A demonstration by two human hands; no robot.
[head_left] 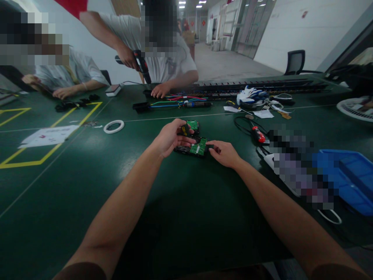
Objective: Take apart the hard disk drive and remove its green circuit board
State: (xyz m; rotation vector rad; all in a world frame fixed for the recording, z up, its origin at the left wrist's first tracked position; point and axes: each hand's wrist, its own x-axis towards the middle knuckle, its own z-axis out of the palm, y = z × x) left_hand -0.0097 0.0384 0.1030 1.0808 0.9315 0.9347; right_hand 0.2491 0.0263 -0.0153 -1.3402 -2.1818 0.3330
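Observation:
Two hard drives with green circuit boards lie one behind the other on the green table. Over the nearer hard drive (201, 147), my left hand (170, 136) is closed around a short black-and-yellow handle (184, 129), its lower end hidden. Some of the left fingers stretch across the drive's board. My right hand (223, 153) pinches a small dark piece (209, 146) at the drive's right edge; whether it is joined to the drive I cannot tell. The farther hard drive (192, 125) is partly covered by my left hand.
Across the table (87, 202), a co-worker's hand (126, 56) grips a power drill (142, 66). Another person sits at the left. A white ring (114, 126) lies left, a red screwdriver (258, 134) right. Cables, gloves (252, 95) and a blue tray (349, 175) are also around.

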